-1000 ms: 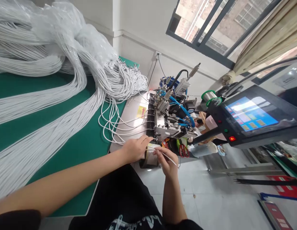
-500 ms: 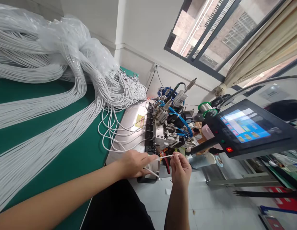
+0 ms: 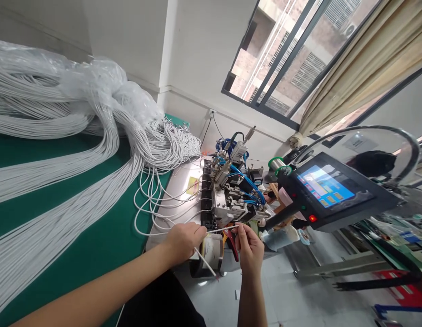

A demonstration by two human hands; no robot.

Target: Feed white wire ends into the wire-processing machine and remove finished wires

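My left hand is closed around a white cable, which stretches across to my right hand. The fingers of my right hand pinch the cable near its end. A second white cable end sticks out below my left hand and points down to the right. Just beyond both hands stands a machine with metal blocks and blue air tubes. Several white cables loop from the bundle into its black edge strip. Red-handled pliers show partly behind my right hand.
Large bundles of white cable, partly wrapped in clear plastic, lie on the green table to the left. A control screen on an arm stands at the right. A wire spool sits behind it. A roll lies under my hands.
The camera view has tilted up, so the scene sits lower and slightly left. Both hands keep hold of the cable; the loose end below my left hand now hangs more steeply.
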